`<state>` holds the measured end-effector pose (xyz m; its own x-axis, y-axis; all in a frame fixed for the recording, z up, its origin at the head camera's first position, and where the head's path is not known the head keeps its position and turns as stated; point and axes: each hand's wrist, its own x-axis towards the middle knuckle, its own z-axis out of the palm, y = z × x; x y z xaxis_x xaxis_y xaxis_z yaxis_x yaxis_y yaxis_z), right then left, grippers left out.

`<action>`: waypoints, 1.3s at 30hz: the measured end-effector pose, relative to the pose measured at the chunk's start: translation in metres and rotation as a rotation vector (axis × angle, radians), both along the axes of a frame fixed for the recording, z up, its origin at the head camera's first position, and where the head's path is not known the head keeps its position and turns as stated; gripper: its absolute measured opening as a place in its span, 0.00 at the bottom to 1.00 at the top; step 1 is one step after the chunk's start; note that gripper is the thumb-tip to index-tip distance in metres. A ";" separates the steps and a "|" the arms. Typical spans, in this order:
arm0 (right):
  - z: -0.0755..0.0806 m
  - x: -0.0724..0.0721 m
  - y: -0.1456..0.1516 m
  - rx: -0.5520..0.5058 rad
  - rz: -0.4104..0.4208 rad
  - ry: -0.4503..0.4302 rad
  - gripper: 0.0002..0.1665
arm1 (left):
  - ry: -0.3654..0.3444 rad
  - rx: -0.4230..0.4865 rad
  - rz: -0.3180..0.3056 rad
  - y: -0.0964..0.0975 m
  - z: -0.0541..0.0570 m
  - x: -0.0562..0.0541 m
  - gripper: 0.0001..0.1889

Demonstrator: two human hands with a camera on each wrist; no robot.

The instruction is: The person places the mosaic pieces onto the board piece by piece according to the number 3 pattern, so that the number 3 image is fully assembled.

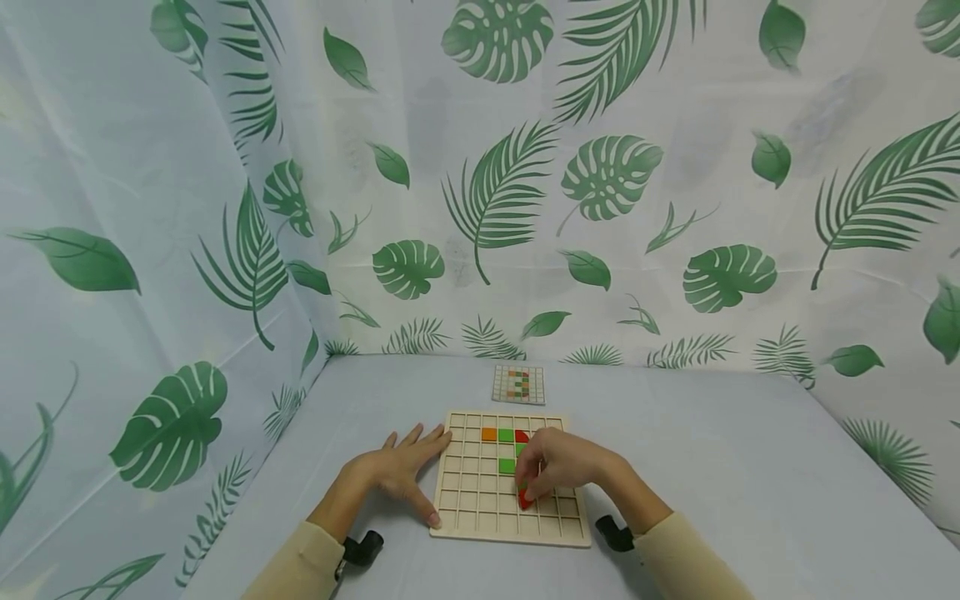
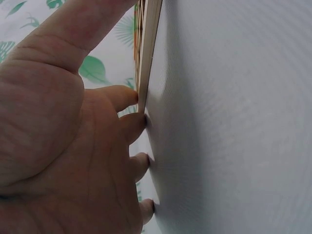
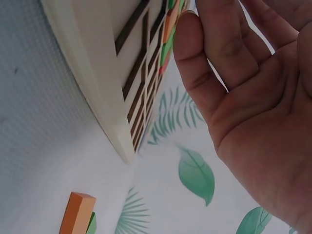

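1. Head view: a wooden grid board [image 1: 468,508] lies flat on the pale table [image 1: 750,467], between the person's two hands.
2. Head view: the left hand [image 1: 408,467] is spread with its fingers apart at the board's left side. The thumb touches near the close left corner and the index fingertip meets the edge farther up; it has hold of nothing.
3. Head view: the right hand [image 1: 558,462] reaches over the board from the right, its thumb and fingertips closed in a pinch on a red piece [image 1: 524,502]. The piece is over the middle part of the board, right of centre; whether it sits in a cell cannot be told.
4. Head view: toward the board's far edge, an orange tile [image 1: 489,434], a green tile [image 1: 506,435] and a red tile [image 1: 522,436] stand in one row. Another green tile [image 1: 507,467] lies closer, just beside the right hand's fingers. A small patterned card [image 1: 518,396] lies beyond the board, before a leaf-print curtain [image 1: 517,317].
5. Left wrist view: the index fingertip touches the board's edge, while the other fingertips rest against the table; the thumb runs out of frame.
6. Right wrist view: the fingers bend near the board, but the pinched piece is out of sight here. An orange block [image 3: 77,214] lies apart from the board with a green piece [image 3: 91,224] just beside it.
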<state>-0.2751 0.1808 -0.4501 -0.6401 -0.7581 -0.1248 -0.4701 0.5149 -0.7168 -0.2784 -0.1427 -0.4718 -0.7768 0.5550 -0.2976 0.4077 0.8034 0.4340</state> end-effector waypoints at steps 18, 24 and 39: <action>0.001 0.007 -0.003 0.079 -0.030 -0.008 0.11 | 0.000 -0.005 0.004 -0.001 -0.004 -0.002 0.72; 0.004 0.010 -0.004 0.100 -0.022 0.008 0.12 | 0.003 -0.006 0.002 0.000 -0.004 -0.001 0.72; 0.006 0.015 -0.009 0.127 -0.030 0.112 0.11 | 0.015 -0.015 0.005 0.002 -0.001 0.001 0.71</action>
<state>-0.2602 0.1722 -0.4437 -0.6772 -0.7215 -0.1445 -0.5268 0.6125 -0.5893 -0.2770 -0.1411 -0.4728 -0.7843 0.5463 -0.2941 0.4098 0.8120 0.4155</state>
